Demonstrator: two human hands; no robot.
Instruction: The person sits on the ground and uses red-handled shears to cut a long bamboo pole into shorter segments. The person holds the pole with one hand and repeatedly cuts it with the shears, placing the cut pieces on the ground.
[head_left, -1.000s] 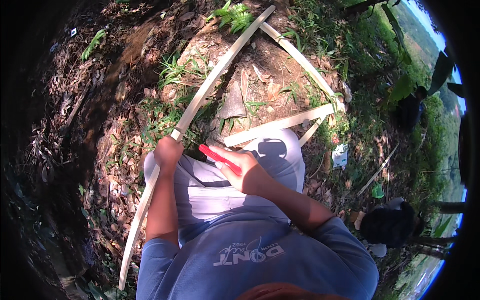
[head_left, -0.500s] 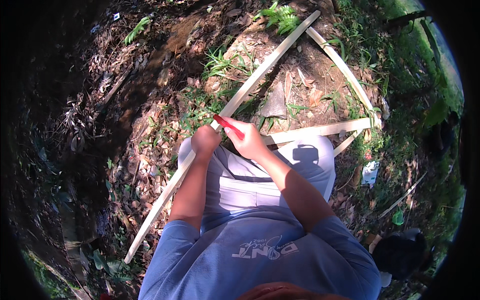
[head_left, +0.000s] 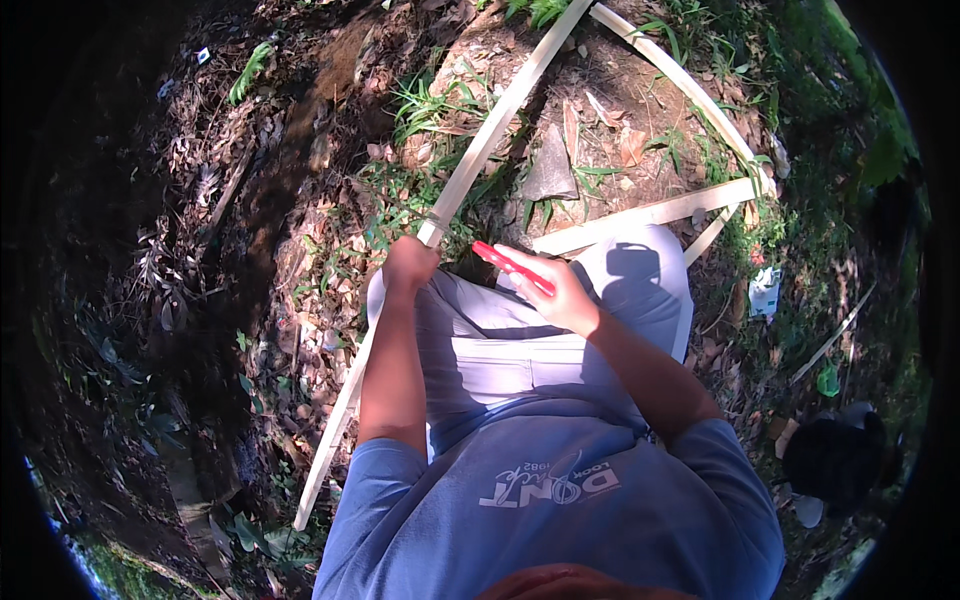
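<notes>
My left hand (head_left: 408,264) is closed around a long pale wooden strip (head_left: 482,150). The strip slants from the far middle down past my left side, and its near end rests over the leaf litter. My right hand (head_left: 565,298), above my lap, grips a slim red tool (head_left: 512,268) whose exact kind I cannot make out. Its tip points toward the strip but stays apart from it. A second wooden strip (head_left: 690,85) runs from near the far end of the first toward the right. A flat wooden piece (head_left: 650,212) lies crosswise beyond my knees.
Leaf litter, grass and bare soil surround me. A grey flat piece (head_left: 550,170) lies ahead between the strips. To the right are a white packet (head_left: 764,292), a small green plastic item (head_left: 828,380) and a dark object (head_left: 832,455). A fern (head_left: 250,72) grows far left.
My right hand has drawn the red tool away from the strip, to the right and slightly nearer me. My left hand still grips the strip. The whole view has shifted a little.
</notes>
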